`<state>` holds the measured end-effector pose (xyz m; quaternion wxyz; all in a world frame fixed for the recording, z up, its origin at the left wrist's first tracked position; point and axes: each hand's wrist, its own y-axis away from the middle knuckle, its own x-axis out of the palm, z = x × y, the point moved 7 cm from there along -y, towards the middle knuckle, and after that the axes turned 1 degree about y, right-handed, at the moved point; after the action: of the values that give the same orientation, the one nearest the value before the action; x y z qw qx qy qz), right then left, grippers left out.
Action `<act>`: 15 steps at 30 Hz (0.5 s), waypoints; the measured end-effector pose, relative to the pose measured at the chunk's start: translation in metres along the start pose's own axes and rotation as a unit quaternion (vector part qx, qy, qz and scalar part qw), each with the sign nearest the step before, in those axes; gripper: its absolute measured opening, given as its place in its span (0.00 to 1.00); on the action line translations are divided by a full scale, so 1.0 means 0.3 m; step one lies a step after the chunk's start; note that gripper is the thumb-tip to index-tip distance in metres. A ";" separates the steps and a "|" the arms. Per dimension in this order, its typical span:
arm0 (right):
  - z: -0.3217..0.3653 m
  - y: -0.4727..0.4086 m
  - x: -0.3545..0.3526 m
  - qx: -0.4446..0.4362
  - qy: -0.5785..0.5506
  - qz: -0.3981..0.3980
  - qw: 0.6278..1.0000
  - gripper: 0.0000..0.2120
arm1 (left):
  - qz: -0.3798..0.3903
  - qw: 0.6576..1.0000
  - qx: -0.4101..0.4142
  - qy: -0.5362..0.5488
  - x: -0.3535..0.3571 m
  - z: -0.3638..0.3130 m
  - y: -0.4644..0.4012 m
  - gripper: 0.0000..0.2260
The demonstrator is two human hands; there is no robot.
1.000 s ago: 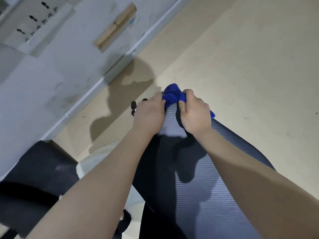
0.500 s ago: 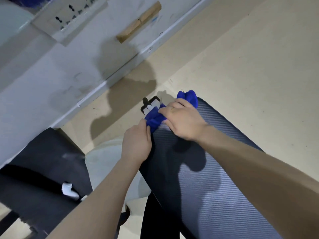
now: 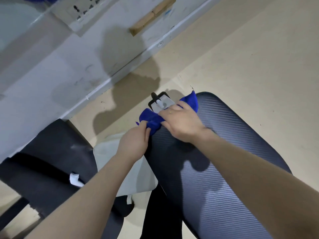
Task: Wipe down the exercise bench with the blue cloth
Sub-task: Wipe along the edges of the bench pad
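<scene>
At the far left corner of the exercise bench pad (image 3: 224, 152), the blue cloth (image 3: 151, 120) is bunched up and draped over the pad's edge, with one loose corner sticking up toward the pad's rounded far end. My left hand (image 3: 133, 144) has its grip closed on the near, lower bunch of the cloth, right at the pad's left edge; the thumb and fingers curl onto the fabric. My right hand (image 3: 181, 123) lies on top of the cloth's far part, fingers reaching across it toward the left; they look only loosely bent, pressing down more than clamping, though I cannot see under the palm.

What matters for the coming stroke: the pad's long axis runs from that far rounded end back toward me and to the right, and nearly all of its ribbed surface lies on my near side of the cloth. So from where both grips sit, the unwiped length is toward my body, not away. The right hand is the one over the pad itself; the left is off the side edge, nearer the white frame plate (image 3: 161, 103) and its black knob (image 3: 154, 96) just beyond the cloth.

I judge the right hand better placed to drag the cloth down the pad, with the left freeing its bunch first.
</scene>
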<state>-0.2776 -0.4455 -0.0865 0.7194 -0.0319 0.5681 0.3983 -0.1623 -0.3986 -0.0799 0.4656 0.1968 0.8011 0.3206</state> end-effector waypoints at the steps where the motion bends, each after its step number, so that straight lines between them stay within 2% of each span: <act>1: -0.056 -0.003 -0.018 0.013 0.018 0.003 1.000 0.15 | -0.004 1.000 0.010 0.011 0.004 -0.029 -0.019 0.13; 5: -0.239 -0.019 -0.079 0.126 0.093 -0.033 0.987 0.16 | -0.027 0.995 0.031 0.093 0.034 -0.170 -0.136 0.16; 8: -0.173 -0.041 -0.057 0.188 0.061 -0.077 0.977 0.15 | -0.028 0.993 0.013 0.117 0.046 -0.157 -0.174 0.16; 13: 0.070 -0.031 0.024 0.157 0.082 -0.113 0.978 0.10 | -0.047 0.988 -0.030 0.143 0.040 0.057 -0.026 0.13; 15: 0.163 -0.009 0.045 0.114 0.040 -0.126 0.985 0.08 | -0.060 0.984 -0.045 0.162 0.049 0.124 0.056 0.11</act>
<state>-0.2369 -0.4156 -0.0817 0.7397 -0.0363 0.6294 0.2354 -0.1366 -0.3652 -0.0907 0.3562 0.0720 0.8612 0.3555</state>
